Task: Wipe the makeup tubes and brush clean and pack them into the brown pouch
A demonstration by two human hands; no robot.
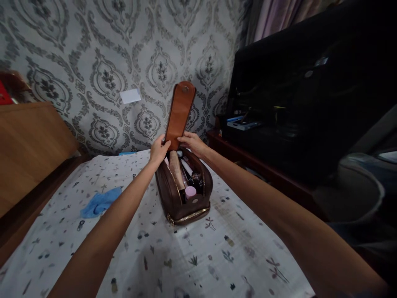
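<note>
A dark brown leather toiletry bag [173,194] stands open on a patterned sheet [198,256]. Tubes and small bottles [186,178] fill it. Its tan leather flap [179,114] with a snap button stands upright at the far end. My left hand [159,150] grips the flap's lower left edge. On the opposite side my right hand [192,142] pinches the flap's lower right edge. Both arms reach forward along either side of the bag.
A blue cloth [101,202] lies on the sheet to the left. A wooden board [27,145] stands further left. Right of the bed a dark cabinet [279,124] sits on a low wooden bench [248,159]. Patterned wallpaper [108,62] with a white note [130,95] is behind.
</note>
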